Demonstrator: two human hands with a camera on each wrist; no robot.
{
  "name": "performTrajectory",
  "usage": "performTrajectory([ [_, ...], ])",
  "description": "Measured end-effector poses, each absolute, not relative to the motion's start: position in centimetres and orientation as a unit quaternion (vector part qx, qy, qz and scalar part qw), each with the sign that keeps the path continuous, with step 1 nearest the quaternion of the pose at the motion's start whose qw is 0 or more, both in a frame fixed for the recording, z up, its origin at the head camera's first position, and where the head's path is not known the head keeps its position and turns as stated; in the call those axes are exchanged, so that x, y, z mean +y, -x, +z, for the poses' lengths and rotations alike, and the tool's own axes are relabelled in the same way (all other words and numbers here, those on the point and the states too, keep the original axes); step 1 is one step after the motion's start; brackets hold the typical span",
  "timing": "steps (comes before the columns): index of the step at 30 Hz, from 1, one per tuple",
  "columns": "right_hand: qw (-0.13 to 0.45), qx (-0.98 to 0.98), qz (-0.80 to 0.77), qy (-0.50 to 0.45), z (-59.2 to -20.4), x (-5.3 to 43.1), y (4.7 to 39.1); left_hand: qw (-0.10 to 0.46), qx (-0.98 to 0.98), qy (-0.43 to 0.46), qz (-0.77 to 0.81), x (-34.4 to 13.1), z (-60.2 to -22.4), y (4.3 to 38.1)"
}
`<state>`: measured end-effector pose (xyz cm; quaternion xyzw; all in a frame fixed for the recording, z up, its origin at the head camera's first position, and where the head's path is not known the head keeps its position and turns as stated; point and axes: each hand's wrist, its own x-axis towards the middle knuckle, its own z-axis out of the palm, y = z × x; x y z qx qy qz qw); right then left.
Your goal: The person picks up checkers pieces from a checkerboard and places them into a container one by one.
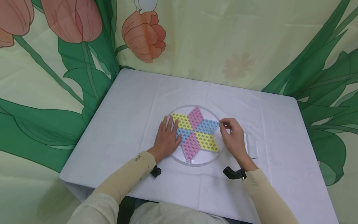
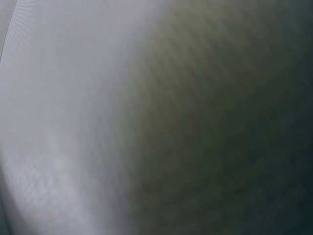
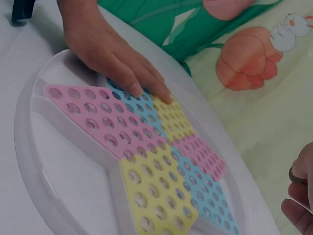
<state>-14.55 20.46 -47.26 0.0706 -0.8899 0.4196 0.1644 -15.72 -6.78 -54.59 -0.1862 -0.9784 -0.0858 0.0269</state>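
A round, clear-rimmed Chinese checkers board [image 1: 205, 157] lies on the table, its six-pointed star made of pink, yellow and blue sections full of round holes. My left hand [image 1: 167, 137] rests with fingers spread over the board's left side, covering part of the blue and yellow sections. At the tip of the right blue section [image 1: 207, 126] is my right hand [image 1: 233, 137], thumb and fingertips together. In the right wrist view those fingers [image 3: 304, 164] pinch a small dark marble [image 3: 295, 176], partly hidden by them. Blur fills the left wrist view.
A clear flat plastic case [image 1: 252, 146] lies to the right of the board, partly behind my right wrist. White cloth [image 1: 134, 102] covers the table. A flower-printed curtain [image 1: 195, 37] hangs behind it. Black camera straps [image 1: 234, 173] are on my wrists.
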Motion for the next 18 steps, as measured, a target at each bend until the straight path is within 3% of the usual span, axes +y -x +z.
performTrajectory([
  [18, 0.188, -0.901, 0.392, -0.003, -48.5, 24.3, 13.6, 0.042, -0.977, 0.188, -0.094, -6.8, -54.7, 15.7],
])
